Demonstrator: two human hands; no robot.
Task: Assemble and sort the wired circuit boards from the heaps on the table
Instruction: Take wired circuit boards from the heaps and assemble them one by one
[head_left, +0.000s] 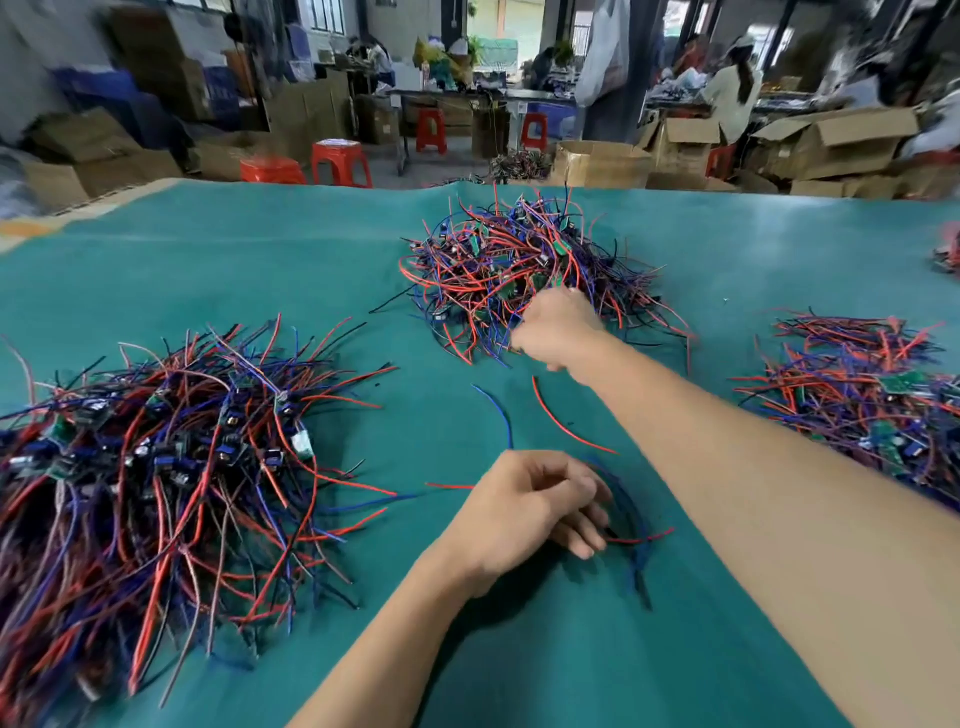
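Two hands are working over the green tabletop (519, 649). My right hand (558, 332) is reaching to the far heap (524, 270) near the far edge, fingers curled into its near side; what they are pinching is hidden, though I judge it to be one wired board. My left hand (524, 506) is resting mid-table, fingers curled round a small bundle of wires (631, 525) trailing toward the near edge. These boards are looking light, with soft, springy leads that will snag on neighbours; I am judging the stiff board body to be the better hold, lifted slowly so the tangle lets go. A larger heap (150, 467) is lying by the left edge, another heap (862, 395) by the right edge. Loose red and blue wires (561, 421) are lying between my hands. Cardboard boxes (831, 140) and red stools (340, 161) are standing beyond the table.
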